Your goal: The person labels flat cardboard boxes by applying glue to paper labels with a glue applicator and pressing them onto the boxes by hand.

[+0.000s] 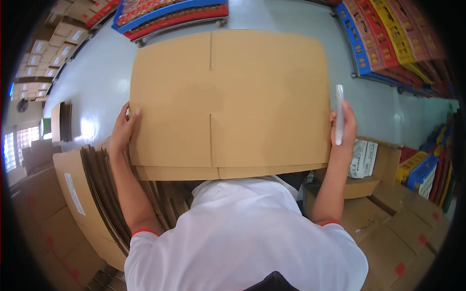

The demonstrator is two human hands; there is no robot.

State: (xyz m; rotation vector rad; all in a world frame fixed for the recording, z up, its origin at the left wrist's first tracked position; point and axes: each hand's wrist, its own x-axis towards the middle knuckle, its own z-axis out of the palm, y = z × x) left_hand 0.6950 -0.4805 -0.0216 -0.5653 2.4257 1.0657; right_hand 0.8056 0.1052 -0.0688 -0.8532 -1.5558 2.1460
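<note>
A large flattened cardboard box [262, 97] is held out in front of my body, with short slits at its top and bottom middle. My left hand [126, 127] grips its left edge, thumb on the near face and the other fingers mostly behind. At the right edge, my right hand [347, 123] is closed around the board, its fingers partly hidden. Against that same hand is a narrow, translucent whitish thing [339, 116], which looks like a roll of clear tape seen edge-on.
Flattened boxes [92, 189] stand stacked at my left. An open carton [383, 165] with printed paper inside is at my right. Stacked coloured crates [383, 39] are at the upper right. A wheeled stack of trays [170, 17] stands ahead on the grey floor [97, 87].
</note>
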